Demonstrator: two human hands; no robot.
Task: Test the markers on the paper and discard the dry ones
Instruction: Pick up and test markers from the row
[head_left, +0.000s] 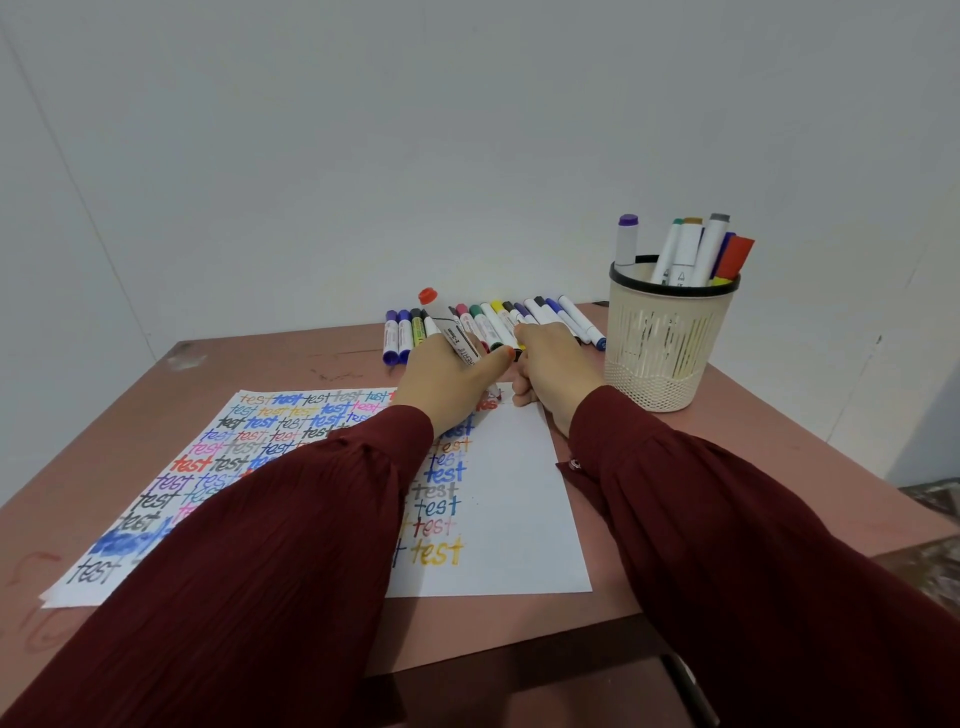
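Observation:
My left hand (449, 376) is shut on a white marker (453, 332) with a red end. The marker is tilted, with its tip down on the white paper (519, 499) near the top edge. The paper's left part is covered with the word "test" in many colours; its right part is blank. My right hand (550, 364) is curled into a fist at the paper's top right corner, right beside my left thumb. A small orange cap (512, 354) peeks out at its fingers. My dark red sleeves hide much of the paper.
A row of several capped markers (498, 325) lies at the table's far edge, just behind both hands. A beige mesh cup (665, 343) with several markers standing in it is at the back right. The pinkish-brown table (291, 364) stands against a white wall.

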